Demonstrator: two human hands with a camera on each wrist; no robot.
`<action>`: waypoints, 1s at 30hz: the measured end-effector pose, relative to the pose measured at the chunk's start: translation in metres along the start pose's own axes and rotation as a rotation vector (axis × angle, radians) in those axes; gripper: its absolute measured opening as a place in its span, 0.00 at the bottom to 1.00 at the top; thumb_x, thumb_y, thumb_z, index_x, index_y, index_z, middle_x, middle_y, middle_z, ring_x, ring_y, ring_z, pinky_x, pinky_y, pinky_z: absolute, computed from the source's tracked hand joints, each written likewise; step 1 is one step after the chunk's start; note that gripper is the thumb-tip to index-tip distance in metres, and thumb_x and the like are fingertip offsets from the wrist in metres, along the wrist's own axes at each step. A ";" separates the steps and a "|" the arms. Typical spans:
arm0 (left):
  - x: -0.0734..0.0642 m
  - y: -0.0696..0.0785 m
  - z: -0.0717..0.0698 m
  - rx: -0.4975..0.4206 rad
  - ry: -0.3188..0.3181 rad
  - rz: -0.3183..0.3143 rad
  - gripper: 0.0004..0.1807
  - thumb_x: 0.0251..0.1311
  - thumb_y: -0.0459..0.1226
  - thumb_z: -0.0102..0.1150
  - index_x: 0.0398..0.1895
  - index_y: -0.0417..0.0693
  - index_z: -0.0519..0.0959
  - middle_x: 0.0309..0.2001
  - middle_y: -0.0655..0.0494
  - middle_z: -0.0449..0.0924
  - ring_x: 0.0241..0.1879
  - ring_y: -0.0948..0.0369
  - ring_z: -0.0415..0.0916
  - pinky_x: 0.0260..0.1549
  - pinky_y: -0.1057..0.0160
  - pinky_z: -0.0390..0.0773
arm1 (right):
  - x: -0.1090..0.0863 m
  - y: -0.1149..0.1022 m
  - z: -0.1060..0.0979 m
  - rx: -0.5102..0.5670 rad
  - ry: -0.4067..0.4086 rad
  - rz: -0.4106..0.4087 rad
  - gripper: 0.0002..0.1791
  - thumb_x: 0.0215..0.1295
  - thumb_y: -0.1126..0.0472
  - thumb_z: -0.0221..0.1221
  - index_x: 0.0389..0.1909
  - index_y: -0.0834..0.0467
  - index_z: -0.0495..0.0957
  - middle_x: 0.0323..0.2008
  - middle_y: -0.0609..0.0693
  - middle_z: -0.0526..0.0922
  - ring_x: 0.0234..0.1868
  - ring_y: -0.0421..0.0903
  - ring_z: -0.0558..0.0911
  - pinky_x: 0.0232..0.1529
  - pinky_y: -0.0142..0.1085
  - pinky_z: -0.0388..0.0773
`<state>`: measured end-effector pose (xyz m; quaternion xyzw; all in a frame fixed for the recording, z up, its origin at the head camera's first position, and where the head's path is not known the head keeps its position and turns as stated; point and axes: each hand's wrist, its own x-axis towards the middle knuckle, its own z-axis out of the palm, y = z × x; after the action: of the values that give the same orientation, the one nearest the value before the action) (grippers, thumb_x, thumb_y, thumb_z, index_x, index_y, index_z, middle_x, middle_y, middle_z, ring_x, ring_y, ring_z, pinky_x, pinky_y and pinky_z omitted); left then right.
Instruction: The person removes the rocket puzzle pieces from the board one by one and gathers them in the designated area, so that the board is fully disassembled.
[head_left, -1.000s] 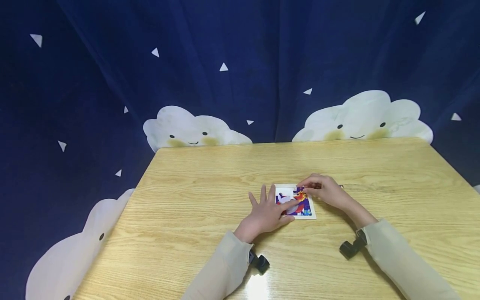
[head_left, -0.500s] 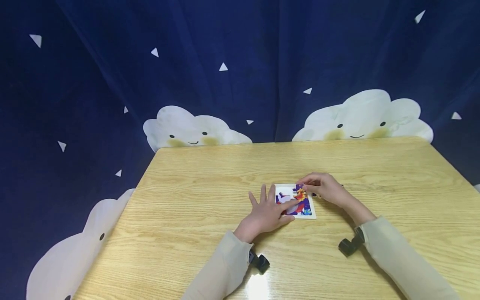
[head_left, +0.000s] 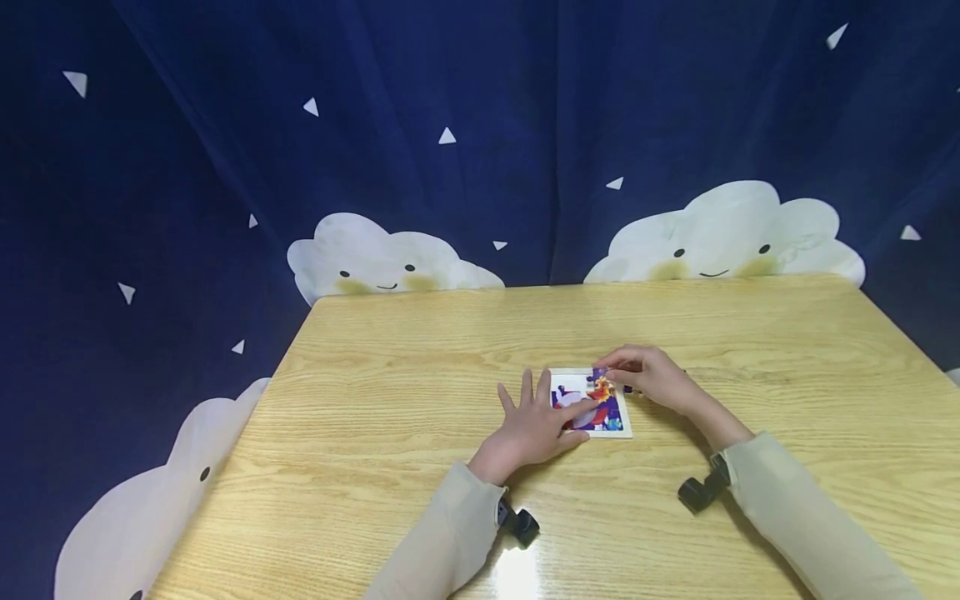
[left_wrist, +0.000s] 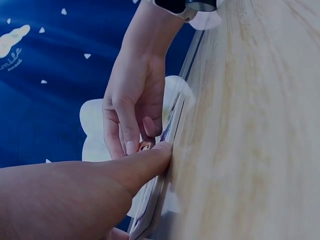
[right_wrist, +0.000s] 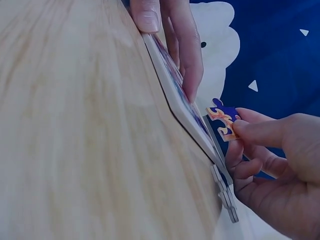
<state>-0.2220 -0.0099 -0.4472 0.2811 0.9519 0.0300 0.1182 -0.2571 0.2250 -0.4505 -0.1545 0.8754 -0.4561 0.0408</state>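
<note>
Since one second ago, only the right hand has shifted, and just by a little: it sits slightly farther up the wooden table, and more of some loose puzzle pieces now shows under it, beside the puzzle board. Thumb and index finger of this hand are pressed together on one purple-and-orange puzzle piece, so no gap is left between them except its thickness. It lies at the very tips, and its larger part sticks out from the fingers toward the board; the other fingers are bent. As the head view shows, this piece is at the upper right corner of the board, but whether it touches the surface, I cannot tell. With its fingers spread wide and almost straight, the left hand grips nothing: its index finger lies across the coloured part of the picture, and its thumb rests at the near edge. Behind the table hangs a dark blue curtain with white clouds.
</note>
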 end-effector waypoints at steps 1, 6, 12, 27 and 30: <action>0.000 0.000 0.000 -0.003 -0.001 -0.001 0.29 0.68 0.65 0.38 0.72 0.90 0.51 0.80 0.42 0.38 0.78 0.37 0.36 0.64 0.23 0.47 | 0.000 0.001 0.000 0.003 0.005 0.005 0.12 0.69 0.63 0.59 0.50 0.59 0.83 0.46 0.59 0.85 0.36 0.37 0.80 0.31 0.30 0.77; 0.000 -0.001 0.001 -0.011 -0.002 -0.004 0.29 0.68 0.65 0.38 0.71 0.90 0.51 0.80 0.43 0.37 0.78 0.37 0.35 0.65 0.23 0.45 | -0.001 0.006 -0.003 -0.003 0.032 0.058 0.12 0.69 0.61 0.58 0.49 0.56 0.84 0.46 0.58 0.85 0.32 0.37 0.79 0.28 0.31 0.78; 0.001 -0.001 0.003 -0.014 -0.004 0.000 0.29 0.68 0.66 0.38 0.71 0.91 0.50 0.80 0.43 0.36 0.78 0.37 0.34 0.65 0.23 0.45 | -0.006 0.007 -0.010 -0.011 0.061 0.089 0.13 0.69 0.58 0.59 0.51 0.56 0.83 0.51 0.59 0.84 0.37 0.36 0.80 0.32 0.31 0.80; -0.001 0.000 0.002 -0.037 -0.006 0.002 0.29 0.68 0.65 0.39 0.71 0.90 0.52 0.80 0.44 0.35 0.78 0.37 0.34 0.65 0.23 0.43 | -0.020 0.017 -0.024 -0.005 0.139 0.182 0.15 0.70 0.54 0.58 0.52 0.55 0.82 0.52 0.59 0.82 0.29 0.41 0.76 0.21 0.34 0.74; -0.001 0.000 0.002 -0.040 -0.001 0.004 0.29 0.68 0.65 0.40 0.71 0.90 0.52 0.80 0.43 0.36 0.78 0.37 0.34 0.65 0.23 0.43 | -0.023 0.020 -0.028 -0.016 0.147 0.180 0.16 0.71 0.55 0.57 0.53 0.57 0.81 0.53 0.60 0.81 0.31 0.40 0.77 0.24 0.33 0.75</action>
<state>-0.2209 -0.0107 -0.4486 0.2806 0.9505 0.0493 0.1243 -0.2454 0.2646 -0.4518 -0.0415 0.8901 -0.4536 0.0160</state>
